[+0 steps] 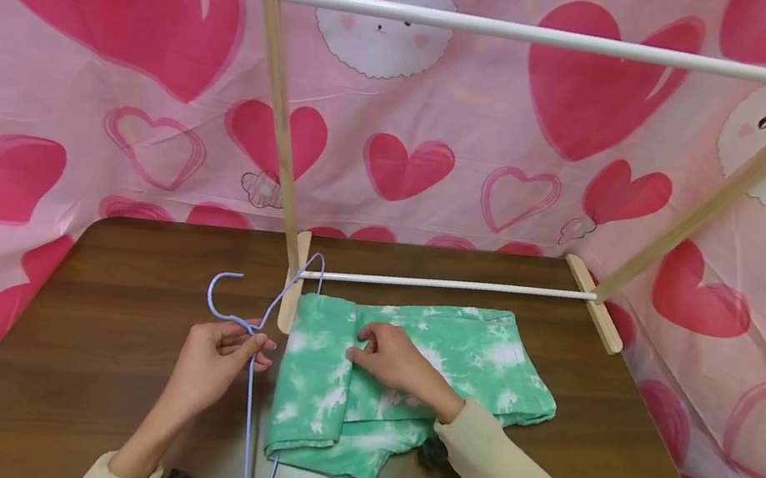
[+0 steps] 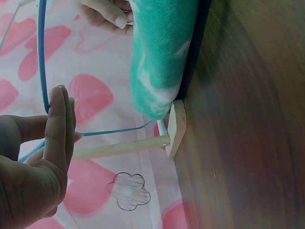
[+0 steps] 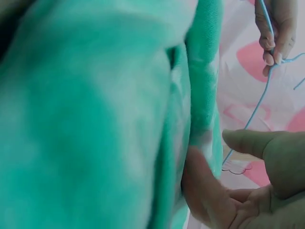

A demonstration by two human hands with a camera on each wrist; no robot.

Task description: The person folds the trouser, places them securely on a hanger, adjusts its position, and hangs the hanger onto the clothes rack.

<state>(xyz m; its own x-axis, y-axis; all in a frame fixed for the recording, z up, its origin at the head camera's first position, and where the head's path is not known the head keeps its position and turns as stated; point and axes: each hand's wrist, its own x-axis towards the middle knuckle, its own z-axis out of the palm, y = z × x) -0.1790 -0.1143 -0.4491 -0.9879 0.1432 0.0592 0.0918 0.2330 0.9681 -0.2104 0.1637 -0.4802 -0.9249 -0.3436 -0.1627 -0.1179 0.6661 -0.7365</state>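
A green-and-white tie-dye garment (image 1: 455, 353) lies folded on the table, its left end doubled over the lower bar of a light purple-blue wire hanger (image 1: 250, 411). My left hand (image 1: 219, 355) pinches this hanger just below its hook, between thumb and fingers. The hook points left, and the hanger stands tilted up from the tabletop. At the free edge of the folded-over flap (image 1: 314, 380), my right hand (image 1: 401, 360) holds the cloth. In the right wrist view its thumb and fingers (image 3: 205, 191) are on either side of that layer. The bar inside the fold is hidden.
Behind the garment stands a rack with wooden legs (image 1: 278, 112), a white top rail (image 1: 561, 40) and a lower white rail (image 1: 451, 284). Its left foot (image 1: 292, 291) is close to the hanger. A pink heart-patterned cloth (image 1: 405, 107) hangs around the brown table (image 1: 112, 312).
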